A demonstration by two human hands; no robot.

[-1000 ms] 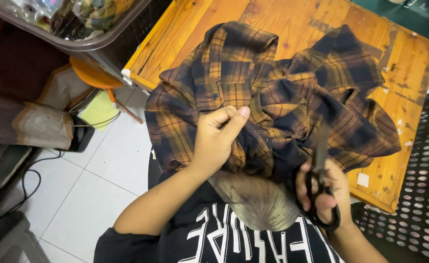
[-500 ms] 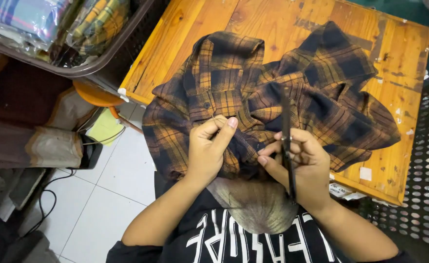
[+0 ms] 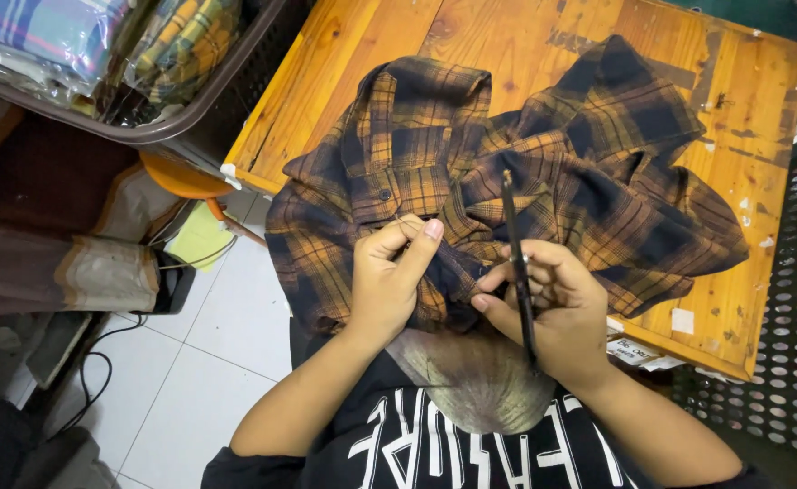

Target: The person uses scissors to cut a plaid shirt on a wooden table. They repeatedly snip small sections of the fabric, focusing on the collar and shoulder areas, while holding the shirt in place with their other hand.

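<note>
A crumpled flannel shirt in an orange and dark navy plaid [image 3: 525, 172] lies bunched on a square table of orange-stained wooden planks [image 3: 742, 109], its collar and a buttoned chest pocket turned up toward the table's left side, and its near edge spills over the table's front rim toward the person's lap. The left hand [image 3: 389, 281] is clenched on a fold of the shirt at that near edge, the thumb and forefinger pinching the cloth just below the pocket. The right hand [image 3: 548, 308] sits just beside it, also at the shirt's front edge, and is closed around a pair of slim dark scissors [image 3: 518, 263], which stands nearly upright in the picture with its closed tip pointing away from the person over the middle of the shirt; the fingertips of this hand touch the cloth near the left hand. Whether the blades touch the fabric cannot be told. Below the hands shows the person's black T-shirt with large white lettering [image 3: 453, 444]. On the table's near right edge lie small white paper scraps [image 3: 638, 349]. To the left of the table stands a dark plastic basket [image 3: 190, 122] holding folded plaid cloth in clear wrapping, with an orange round stool seat [image 3: 181, 177] under its corner. White floor tiles [image 3: 190, 362] show beneath, crossed by a black cable [image 3: 100, 380]. At the right edge is a black perforated plastic surface [image 3: 796, 326].
</note>
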